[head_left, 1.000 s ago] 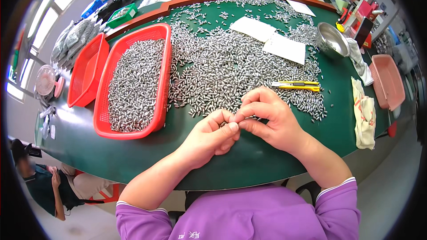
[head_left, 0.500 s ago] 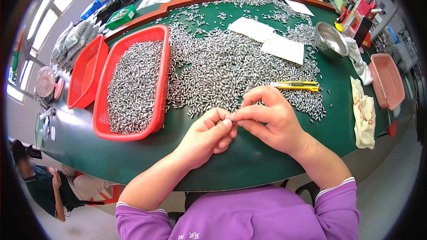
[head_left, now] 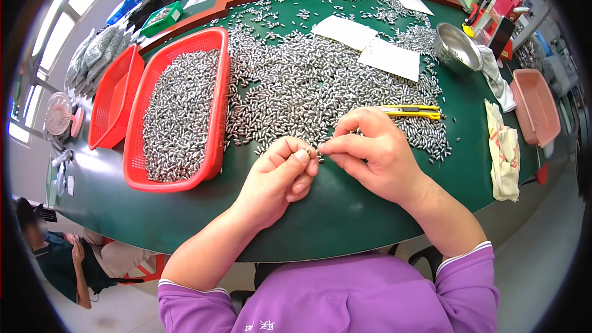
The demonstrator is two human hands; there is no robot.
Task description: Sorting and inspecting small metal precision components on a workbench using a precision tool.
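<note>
Left fingers [head_left: 301,158] pinch a small metal piece [head_left: 309,153]; right fingers [head_left: 340,143] sit at its three o'clock, their hold impossible to tell. A slack pinch could lose it among the lookalike silver pile [head_left: 290,86] towards twelve o'clock.

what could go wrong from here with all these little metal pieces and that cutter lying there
The left hand and right hand are close together; anything small pinched there might slip and get lost among the metal pieces.

The yellow cutter lies on the pieces just beyond the right hand, which might brush it; I can't tell whether its blade is out.
</note>
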